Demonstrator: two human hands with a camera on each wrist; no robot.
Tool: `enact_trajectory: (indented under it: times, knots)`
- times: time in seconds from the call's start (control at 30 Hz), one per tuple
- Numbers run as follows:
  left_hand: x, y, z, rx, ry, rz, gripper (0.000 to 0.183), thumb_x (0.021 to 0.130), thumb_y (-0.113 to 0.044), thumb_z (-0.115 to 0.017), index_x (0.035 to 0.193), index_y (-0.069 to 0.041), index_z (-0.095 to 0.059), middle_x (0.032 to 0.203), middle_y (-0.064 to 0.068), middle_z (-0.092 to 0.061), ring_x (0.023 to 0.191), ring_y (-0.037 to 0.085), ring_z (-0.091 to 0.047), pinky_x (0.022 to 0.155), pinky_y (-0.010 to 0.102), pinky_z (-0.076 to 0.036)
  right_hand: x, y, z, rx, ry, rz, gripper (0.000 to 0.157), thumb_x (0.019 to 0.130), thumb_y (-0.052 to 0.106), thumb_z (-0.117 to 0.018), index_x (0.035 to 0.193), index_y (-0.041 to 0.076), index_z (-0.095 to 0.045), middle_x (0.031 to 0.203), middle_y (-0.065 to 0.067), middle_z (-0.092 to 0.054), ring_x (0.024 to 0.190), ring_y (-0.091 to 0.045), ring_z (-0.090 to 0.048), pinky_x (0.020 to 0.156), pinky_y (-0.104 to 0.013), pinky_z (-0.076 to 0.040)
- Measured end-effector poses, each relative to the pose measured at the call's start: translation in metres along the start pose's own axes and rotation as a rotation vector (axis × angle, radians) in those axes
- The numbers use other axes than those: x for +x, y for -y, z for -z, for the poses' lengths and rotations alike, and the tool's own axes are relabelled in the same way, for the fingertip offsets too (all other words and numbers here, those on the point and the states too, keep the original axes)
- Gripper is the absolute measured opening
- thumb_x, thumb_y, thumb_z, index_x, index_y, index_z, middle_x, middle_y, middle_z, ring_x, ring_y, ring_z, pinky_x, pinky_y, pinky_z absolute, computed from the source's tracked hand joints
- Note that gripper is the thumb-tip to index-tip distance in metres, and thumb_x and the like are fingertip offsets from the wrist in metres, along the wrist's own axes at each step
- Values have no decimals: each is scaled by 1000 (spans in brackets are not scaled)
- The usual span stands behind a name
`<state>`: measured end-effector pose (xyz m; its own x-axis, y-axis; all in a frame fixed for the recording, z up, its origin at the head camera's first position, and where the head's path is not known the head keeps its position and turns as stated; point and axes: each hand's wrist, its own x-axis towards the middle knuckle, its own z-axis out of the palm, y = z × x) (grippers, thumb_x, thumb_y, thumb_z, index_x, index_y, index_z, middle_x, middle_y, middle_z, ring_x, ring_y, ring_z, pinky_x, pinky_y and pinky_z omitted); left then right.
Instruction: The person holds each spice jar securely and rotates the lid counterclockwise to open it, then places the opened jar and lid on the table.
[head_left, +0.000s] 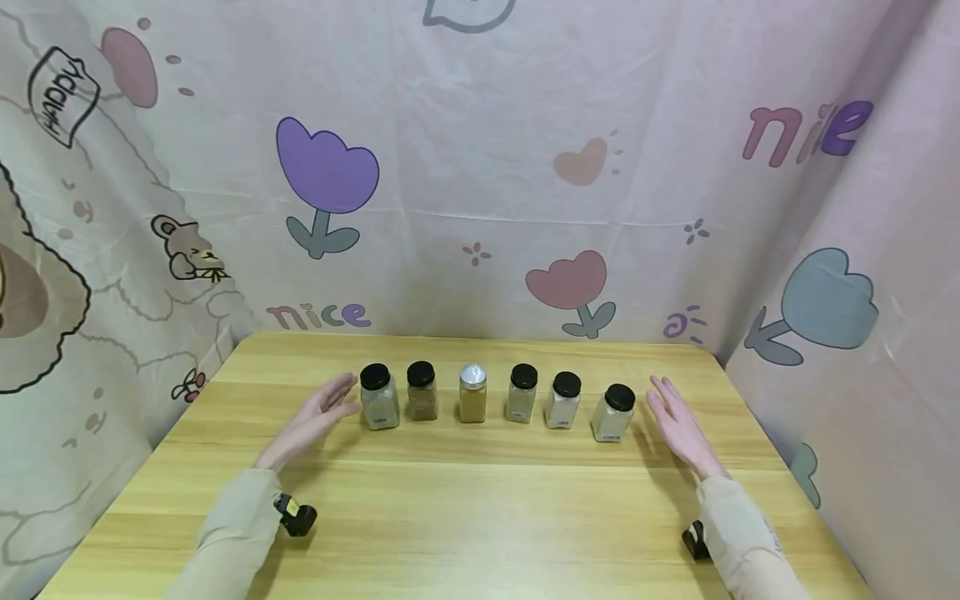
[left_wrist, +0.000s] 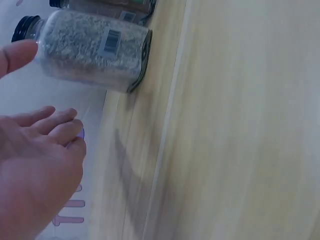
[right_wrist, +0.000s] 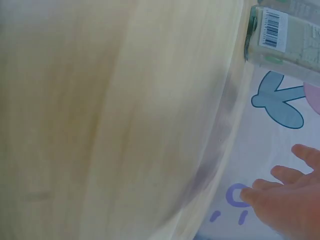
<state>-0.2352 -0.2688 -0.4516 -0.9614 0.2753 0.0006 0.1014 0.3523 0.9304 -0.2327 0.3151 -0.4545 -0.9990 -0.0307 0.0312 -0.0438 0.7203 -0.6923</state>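
Several spice jars stand upright in a slightly curved row on the wooden table. My left hand (head_left: 318, 418) is beside the leftmost jar (head_left: 380, 403), a larger black-lidded one with greyish contents and a barcode label. Its fingers are relaxed and hold nothing. To the right come a brown-filled jar (head_left: 422, 392), a yellow-filled jar with a silver lid (head_left: 472, 394), and black-lidded pale jars (head_left: 521, 395), (head_left: 562, 402). The rightmost jar (head_left: 612, 414) has pale contents. Just right of it my right hand (head_left: 682, 429) is held with extended fingers, gripping nothing.
The wooden table (head_left: 465, 517) reaches back to a printed curtain (head_left: 450, 167) with flowers and words, which also hangs along both sides. A black wrist device (head_left: 296, 517) sits at the left cuff, and another black device (head_left: 696, 542) at the right.
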Motion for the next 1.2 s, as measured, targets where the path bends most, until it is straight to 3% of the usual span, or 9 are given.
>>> enact_trajectory:
  times: [0.4,0.67,1.0,1.1,1.2]
  knots:
    - [13,3,-13,-136,-14,-32,85,96,-6,-64,157,10,-6,164,33,-9,153,51,-9,127,62,-7,0,4,0,101,-49,23,62,111,42,-28,154,-2,-32,166,-30,-7,151,-55,-9,120,-75,-8]
    - [17,4,-21,-85,-48,-12,78,94,-10,-68,154,8,-22,159,33,-28,150,50,-24,127,61,-16,0,5,-1,157,-43,-6,62,111,43,-27,154,-1,-32,166,-29,-7,152,-54,-8,122,-72,-7]
    - [14,9,-23,-51,-84,0,70,90,-13,-75,147,6,-38,148,30,-47,142,46,-40,124,60,-28,-1,4,-3,313,-57,-32,62,110,42,-30,156,-1,-28,168,-26,-4,155,-48,-3,126,-66,-3]
    - [11,10,-24,-48,-92,13,70,87,-14,-78,145,4,-42,146,27,-51,138,38,-48,123,50,-35,-1,5,-3,341,-60,-39,63,110,43,-30,156,0,-28,168,-24,-4,155,-47,-2,127,-65,-3]
    - [8,13,-26,-43,-88,21,70,85,-15,-80,143,2,-44,145,24,-53,130,16,-56,115,27,-44,-2,7,-2,355,-65,-44,62,110,42,-29,156,0,-27,168,-23,-4,156,-45,-2,127,-65,-3]
